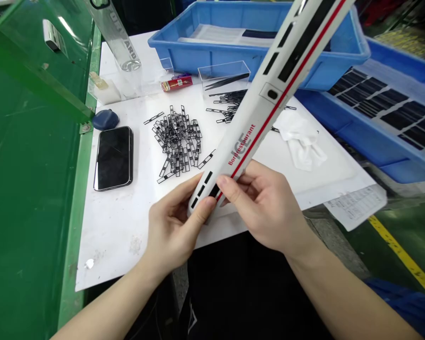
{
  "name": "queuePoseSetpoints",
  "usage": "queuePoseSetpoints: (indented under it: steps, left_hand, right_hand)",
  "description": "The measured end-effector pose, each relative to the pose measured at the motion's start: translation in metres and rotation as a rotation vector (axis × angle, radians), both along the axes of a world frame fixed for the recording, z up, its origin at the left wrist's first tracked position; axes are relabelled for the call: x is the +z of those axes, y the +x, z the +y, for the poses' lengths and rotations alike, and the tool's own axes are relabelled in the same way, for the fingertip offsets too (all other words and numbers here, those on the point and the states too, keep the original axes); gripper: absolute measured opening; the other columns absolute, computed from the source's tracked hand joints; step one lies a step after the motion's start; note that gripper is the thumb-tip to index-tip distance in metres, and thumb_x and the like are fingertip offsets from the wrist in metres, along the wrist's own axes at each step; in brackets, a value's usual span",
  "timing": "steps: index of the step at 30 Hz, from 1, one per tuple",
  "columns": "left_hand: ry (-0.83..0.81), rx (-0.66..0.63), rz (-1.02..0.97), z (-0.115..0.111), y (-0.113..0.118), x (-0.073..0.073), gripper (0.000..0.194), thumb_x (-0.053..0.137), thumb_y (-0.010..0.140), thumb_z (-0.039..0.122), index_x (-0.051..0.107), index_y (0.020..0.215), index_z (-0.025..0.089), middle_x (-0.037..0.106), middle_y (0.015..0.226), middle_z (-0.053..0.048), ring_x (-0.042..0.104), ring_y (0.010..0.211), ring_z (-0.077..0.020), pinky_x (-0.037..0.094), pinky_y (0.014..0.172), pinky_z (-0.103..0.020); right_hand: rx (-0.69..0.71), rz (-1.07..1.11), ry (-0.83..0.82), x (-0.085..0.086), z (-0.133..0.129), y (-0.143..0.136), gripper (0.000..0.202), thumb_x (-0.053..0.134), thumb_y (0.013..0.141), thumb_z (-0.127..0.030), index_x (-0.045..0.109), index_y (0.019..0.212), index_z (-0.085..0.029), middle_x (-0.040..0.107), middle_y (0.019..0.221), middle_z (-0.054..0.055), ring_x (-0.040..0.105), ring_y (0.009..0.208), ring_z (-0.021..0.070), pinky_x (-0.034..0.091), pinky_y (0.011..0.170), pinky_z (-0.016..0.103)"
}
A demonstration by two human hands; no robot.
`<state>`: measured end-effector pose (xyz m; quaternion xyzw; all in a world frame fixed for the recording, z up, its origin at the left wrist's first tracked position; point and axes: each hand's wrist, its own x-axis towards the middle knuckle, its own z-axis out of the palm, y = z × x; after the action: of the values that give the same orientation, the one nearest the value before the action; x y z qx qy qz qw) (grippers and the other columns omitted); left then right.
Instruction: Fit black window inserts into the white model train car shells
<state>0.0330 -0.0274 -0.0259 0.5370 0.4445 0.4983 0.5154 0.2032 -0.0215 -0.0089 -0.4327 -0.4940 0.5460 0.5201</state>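
A long white model train car body (258, 111) with a red stripe, black windows and "ICE Bordrestaurant" lettering slants up to the right over the table. My left hand (177, 222) is closed around its lower end, thumb on the face. Just above and to the right, my right hand (265, 203) grips the striped edge, its thumb pressed near the windows. Behind the car body lies a heap of small black window-frame strips (179, 137). A second pile of black strips (230, 106) is partly hidden by it.
A black phone (114, 158) and a dark blue round item (105, 119) lie at left. Behind are a clear bottle (122, 42), a red lighter (177, 84), and a clear box (225, 78) with tweezers. Blue bins (184, 49) stand at back and right; a white tissue (304, 144) lies nearby.
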Motion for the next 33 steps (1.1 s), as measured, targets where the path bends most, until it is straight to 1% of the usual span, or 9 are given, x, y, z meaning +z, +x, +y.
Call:
queuePoseSetpoints:
  steps: [5, 11, 13, 16, 18, 20, 23, 26, 33]
  left_hand:
    - [0.012, 0.039, -0.029, 0.001, 0.001, -0.002, 0.036, 0.085, 0.088, 0.026, 0.079, 0.124, 0.025, 0.081, 0.127, -0.006, 0.076, 0.118, -0.0288, 0.062, 0.105, -0.041]
    - [0.074, 0.027, -0.003, -0.003, 0.000, -0.009, 0.041, 0.082, 0.091, 0.025, 0.076, 0.131, 0.024, 0.078, 0.133, -0.006, 0.073, 0.124, -0.0300, 0.058, 0.111, -0.043]
    - [0.082, 0.030, 0.010, -0.002, -0.002, -0.010, 0.042, 0.082, 0.091, 0.024, 0.076, 0.132, 0.025, 0.079, 0.133, -0.005, 0.074, 0.123, -0.0290, 0.059, 0.110, -0.041]
    - [0.076, -0.080, -0.025, 0.003, -0.006, -0.008, 0.041, 0.080, 0.093, 0.023, 0.075, 0.133, 0.027, 0.079, 0.133, -0.005, 0.076, 0.119, -0.0272, 0.064, 0.100, -0.036]
    - [0.058, -0.165, -0.061, 0.005, -0.008, -0.006, 0.040, 0.078, 0.094, 0.023, 0.074, 0.134, 0.028, 0.076, 0.139, -0.006, 0.073, 0.124, -0.0285, 0.064, 0.101, -0.036]
    - [0.045, -0.193, -0.074, 0.005, -0.009, -0.006, 0.044, 0.078, 0.094, 0.023, 0.072, 0.137, 0.028, 0.072, 0.144, -0.008, 0.072, 0.128, -0.0306, 0.064, 0.102, -0.039]
    - [0.052, -0.170, -0.074, 0.001, -0.006, -0.007, 0.047, 0.079, 0.093, 0.021, 0.071, 0.139, 0.027, 0.074, 0.140, -0.009, 0.074, 0.123, -0.0301, 0.065, 0.100, -0.040]
    - [0.068, -0.121, -0.106, -0.001, -0.004, -0.008, 0.041, 0.078, 0.093, 0.018, 0.074, 0.133, 0.027, 0.076, 0.139, -0.007, 0.071, 0.129, -0.0275, 0.059, 0.110, -0.038]
    - [0.116, -0.142, -0.187, 0.002, -0.004, -0.014, 0.046, 0.077, 0.094, 0.013, 0.072, 0.137, 0.027, 0.073, 0.143, -0.006, 0.068, 0.133, -0.0251, 0.058, 0.111, -0.033]
  right_hand:
    - [0.090, 0.039, -0.003, 0.000, 0.005, 0.002, 0.019, 0.080, 0.093, -0.036, 0.078, 0.107, -0.023, 0.082, 0.103, 0.002, 0.079, 0.093, 0.0214, 0.068, 0.083, 0.032]
    - [0.050, 0.092, -0.011, 0.000, 0.004, -0.002, 0.021, 0.080, 0.092, -0.037, 0.077, 0.107, -0.023, 0.082, 0.105, 0.003, 0.079, 0.096, 0.0224, 0.068, 0.083, 0.033]
    - [0.080, 0.127, -0.035, -0.001, 0.007, -0.003, 0.022, 0.081, 0.092, -0.037, 0.076, 0.108, -0.023, 0.082, 0.104, 0.003, 0.079, 0.095, 0.0223, 0.068, 0.084, 0.035]
    - [0.105, 0.179, -0.046, -0.001, 0.010, 0.000, 0.021, 0.080, 0.092, -0.035, 0.075, 0.107, -0.022, 0.081, 0.102, 0.003, 0.079, 0.093, 0.0222, 0.069, 0.085, 0.037]
    - [0.098, 0.180, -0.032, 0.000, 0.008, 0.002, 0.019, 0.081, 0.092, -0.032, 0.074, 0.106, -0.022, 0.081, 0.104, 0.002, 0.079, 0.095, 0.0218, 0.068, 0.088, 0.037]
    - [0.093, 0.170, -0.014, 0.001, 0.004, 0.002, 0.024, 0.085, 0.088, -0.028, 0.073, 0.109, -0.024, 0.081, 0.107, 0.002, 0.079, 0.098, 0.0215, 0.068, 0.091, 0.036]
    - [0.083, 0.187, -0.039, 0.001, 0.000, -0.001, 0.035, 0.088, 0.085, -0.027, 0.071, 0.115, -0.027, 0.080, 0.112, 0.000, 0.079, 0.095, 0.0214, 0.069, 0.084, 0.035]
    - [0.086, 0.205, -0.062, -0.002, 0.003, -0.004, 0.035, 0.087, 0.085, -0.027, 0.070, 0.116, -0.027, 0.080, 0.115, 0.000, 0.079, 0.094, 0.0208, 0.069, 0.079, 0.032]
    - [0.143, 0.170, 0.047, -0.008, 0.008, 0.001, 0.039, 0.083, 0.089, -0.020, 0.068, 0.124, -0.024, 0.077, 0.124, 0.003, 0.073, 0.116, 0.0204, 0.066, 0.095, 0.030]
